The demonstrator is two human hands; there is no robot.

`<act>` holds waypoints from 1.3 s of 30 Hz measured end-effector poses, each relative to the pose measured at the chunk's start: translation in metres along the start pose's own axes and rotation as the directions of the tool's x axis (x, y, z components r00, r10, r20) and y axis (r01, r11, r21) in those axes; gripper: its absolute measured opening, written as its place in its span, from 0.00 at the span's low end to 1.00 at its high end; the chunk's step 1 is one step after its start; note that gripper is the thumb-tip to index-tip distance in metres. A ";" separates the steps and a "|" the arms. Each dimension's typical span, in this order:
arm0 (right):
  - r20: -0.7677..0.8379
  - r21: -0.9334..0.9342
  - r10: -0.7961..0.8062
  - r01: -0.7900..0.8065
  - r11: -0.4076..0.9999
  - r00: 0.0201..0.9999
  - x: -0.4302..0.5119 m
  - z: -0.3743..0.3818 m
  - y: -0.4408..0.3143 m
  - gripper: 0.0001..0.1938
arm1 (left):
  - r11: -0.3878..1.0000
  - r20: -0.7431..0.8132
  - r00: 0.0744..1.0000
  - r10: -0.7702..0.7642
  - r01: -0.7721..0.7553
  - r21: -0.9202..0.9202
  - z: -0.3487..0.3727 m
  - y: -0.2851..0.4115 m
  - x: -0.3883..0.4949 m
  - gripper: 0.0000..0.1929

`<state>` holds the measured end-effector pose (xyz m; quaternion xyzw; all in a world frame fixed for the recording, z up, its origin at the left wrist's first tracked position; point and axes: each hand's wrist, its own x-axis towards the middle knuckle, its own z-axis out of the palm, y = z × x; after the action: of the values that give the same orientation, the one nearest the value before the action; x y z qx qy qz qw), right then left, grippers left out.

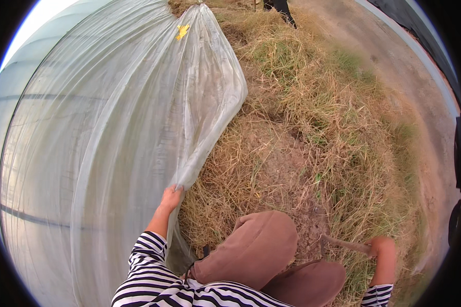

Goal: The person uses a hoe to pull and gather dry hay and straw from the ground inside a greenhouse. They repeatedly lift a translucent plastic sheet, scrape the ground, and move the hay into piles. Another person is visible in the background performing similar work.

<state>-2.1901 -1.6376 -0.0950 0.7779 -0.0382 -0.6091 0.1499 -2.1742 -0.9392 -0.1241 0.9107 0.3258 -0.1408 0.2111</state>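
Note:
My left hand [171, 197] grips the loose lower edge of a translucent plastic film sheet [138, 126], which is pulled into folds around my fingers. Down at the right, my right hand [382, 245] is closed around the wooden handle of a short hand hoe [347, 244]. The hoe's thin metal head points left and rests at or just above the bare soil [309, 238] beside my knee; I cannot tell whether it touches. My bent knees in brown trousers [253, 245] are between the two hands.
Dry cut grass [342, 138] covers the bank ahead and to the right. A dirt path [415, 76] runs along the right. Yellow tape [182, 32] sticks to the film. Behind the sheet curves a greenhouse frame pipe [30, 80]. At the top shows a person's dark-clothed leg [284, 11].

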 end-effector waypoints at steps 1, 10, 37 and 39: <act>-0.042 -0.034 -0.046 0.044 0.998 0.998 -0.005 -0.003 -0.013 0.30 | 0.968 0.047 0.999 0.004 0.008 -0.249 -0.031 0.006 -0.005 0.18; -0.042 0.268 -0.019 0.029 0.963 0.999 -0.031 0.025 0.005 0.26 | 0.173 0.332 0.907 0.257 0.295 -0.940 -0.120 -0.034 0.007 0.20; -0.170 0.339 0.057 0.004 0.941 0.984 -0.032 0.062 0.009 0.27 | 0.721 -0.330 0.944 0.012 0.221 0.657 0.090 -0.151 0.059 0.13; -0.174 0.342 0.053 0.010 0.940 0.983 -0.026 0.068 0.015 0.27 | 0.801 -0.153 0.986 -0.066 0.144 0.582 0.076 -0.141 0.049 0.14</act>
<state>-2.2601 -1.6587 -0.0809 0.8435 -0.1381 -0.5186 0.0223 -2.2386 -0.8513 -0.2510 0.9186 0.3285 -0.1895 -0.1114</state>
